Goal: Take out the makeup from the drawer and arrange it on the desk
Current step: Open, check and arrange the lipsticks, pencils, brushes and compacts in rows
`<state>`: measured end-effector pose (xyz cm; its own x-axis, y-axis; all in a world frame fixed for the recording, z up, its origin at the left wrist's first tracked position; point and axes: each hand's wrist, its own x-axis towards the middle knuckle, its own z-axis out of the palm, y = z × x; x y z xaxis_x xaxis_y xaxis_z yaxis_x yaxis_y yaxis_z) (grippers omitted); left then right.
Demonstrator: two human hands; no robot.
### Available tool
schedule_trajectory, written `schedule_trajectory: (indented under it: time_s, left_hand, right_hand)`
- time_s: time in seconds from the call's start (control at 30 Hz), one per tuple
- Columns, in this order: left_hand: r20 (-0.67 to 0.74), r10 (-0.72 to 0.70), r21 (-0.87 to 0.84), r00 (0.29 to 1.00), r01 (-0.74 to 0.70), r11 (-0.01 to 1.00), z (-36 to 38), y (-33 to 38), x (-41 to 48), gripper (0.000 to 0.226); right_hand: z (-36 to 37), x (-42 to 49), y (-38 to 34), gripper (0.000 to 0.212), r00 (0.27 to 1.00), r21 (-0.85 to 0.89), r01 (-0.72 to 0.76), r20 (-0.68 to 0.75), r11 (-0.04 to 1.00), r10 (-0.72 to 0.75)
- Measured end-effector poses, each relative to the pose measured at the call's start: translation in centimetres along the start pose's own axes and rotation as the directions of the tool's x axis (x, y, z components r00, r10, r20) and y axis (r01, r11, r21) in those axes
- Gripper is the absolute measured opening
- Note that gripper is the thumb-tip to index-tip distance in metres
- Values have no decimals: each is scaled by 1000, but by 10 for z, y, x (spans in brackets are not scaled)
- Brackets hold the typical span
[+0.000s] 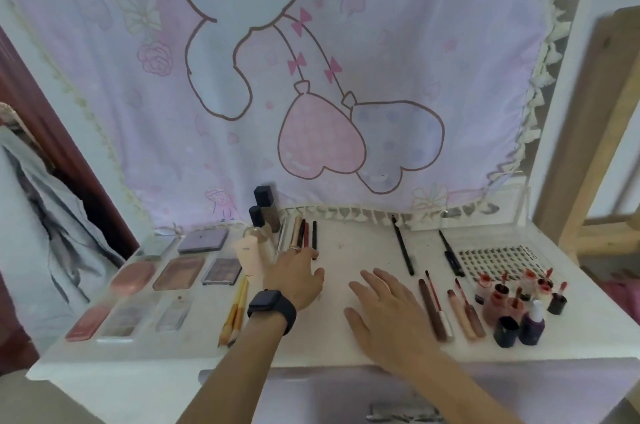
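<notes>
The left hand lies flat and open, fingertips touching the thin pencils. The right hand is flat, fingers spread, empty, on the white desk.

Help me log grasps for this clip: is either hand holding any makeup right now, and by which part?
Nothing is held. The right hand lies open and flat on the desk; the left hand reaches with fingertips at the upright pencils, not closed around any.

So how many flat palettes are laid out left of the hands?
8, in three rows: back row of two, middle three, front three. None looks hidden.
</notes>
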<state>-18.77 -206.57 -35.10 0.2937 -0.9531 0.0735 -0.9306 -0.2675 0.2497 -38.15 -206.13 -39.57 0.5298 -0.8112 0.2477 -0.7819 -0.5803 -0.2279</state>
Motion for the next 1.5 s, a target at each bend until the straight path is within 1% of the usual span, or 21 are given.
schedule_trajectory:
  time_s: [0.07, 0.1, 0.23, 0.33, 0.5, 0.6, 0.7, 0.77, 0.8, 0.9, 1.0, 1.1, 1.17, 1.2, 1.27, 1.3, 1.33, 1.4, 1.43, 1.5]
  left_hand:
    - [2, -13, 50, 1000, 13, 999, 3, -4, 14, 42]
    - [0, -20, 69, 1000, 20, 997, 5, -5, 21, 42]
    - [-50, -61, 150, 997, 68, 986, 9, -2, 49, 39]
    - [-50, -98, 185, 994, 106, 977, 14, 4, 66, 38]
    - [-72, -176, 289, 982, 190, 938, 21, 13, 78, 25]
    - [-59, -201, 277, 978, 209, 938, 19, 19, 77, 22]
    - [-47, -238, 164, 970, 243, 956, 12, 22, 72, 21]
    - [-73, -254, 41, 965, 257, 965, 8, 24, 63, 25]
    - [-104, -241, -28, 965, 240, 970, 8, 24, 54, 28]
    - [-236, -161, -263, 958, 96, 960, 15, 21, 12, 22]
    - [-345, -103, -427, 933, -58, 903, 30, 10, -32, 13]
    - [-367, -16, -454, 930, -164, 876, 41, 0, -59, 12]
    - [-376, 40, -436, 926, -214, 874, 46, -4, -69, 14]
    - [-385, 65, -426, 921, -239, 872, 48, -6, -72, 14]
    - [-386, 117, -399, 915, -279, 873, 53, -10, -75, 14]
    - [-371, 133, -394, 919, -285, 874, 55, -11, -75, 15]
    - [-342, 125, -414, 932, -268, 870, 55, -11, -74, 14]
    - [-290, 45, -530, 956, -199, 824, 52, -11, -72, 11]
    - [-280, -1, -584, 960, -170, 794, 50, -12, -71, 11]
    - [-279, -49, -625, 959, -142, 767, 47, -13, -69, 16]
  right_hand:
    - [4, 4, 3, 58, 991, 27, -7, 137, 1000, 3]
    - [6, 4, 5, 59, 986, 46, -13, 165, 999, 5]
    - [6, 2, 7, 60, 988, 56, -11, 152, 998, 2]
    - [7, 2, 7, 60, 988, 73, -15, 155, 997, 3]
    - [9, 3, 8, 60, 991, 92, -12, 134, 996, -1]
    - [9, 3, 9, 59, 991, 104, -15, 137, 994, 0]
    - [8, 3, 8, 59, 993, 125, -15, 122, 992, 0]
    - [9, 3, 8, 58, 994, 140, -18, 109, 990, 3]
    - [9, 2, 9, 58, 996, 156, -20, 94, 987, 6]
    - [8, 0, 9, 57, 998, 289, -57, -3, 956, 60]
    - [6, -2, 8, 62, 983, 464, -91, -98, 881, 153]
    - [3, -4, 7, 61, 972, 643, -106, -95, 759, 215]
    - [1, -4, 6, 52, 966, 696, -82, -120, 714, 227]
    - [2, -4, 5, 45, 963, 700, -65, -142, 711, 228]
    - [5, -3, 6, 27, 958, 674, -32, -190, 738, 215]
    - [7, -2, 7, 19, 958, 656, -20, -203, 755, 202]
    - [9, -2, 8, 16, 960, 641, -14, -206, 767, 189]
    - [11, -1, 10, 20, 970, 613, -2, -191, 790, 151]
    - [11, -1, 11, 25, 978, 580, 3, -172, 814, 119]
    - [11, -3, 9, 39, 991, 469, 7, -119, 883, 55]
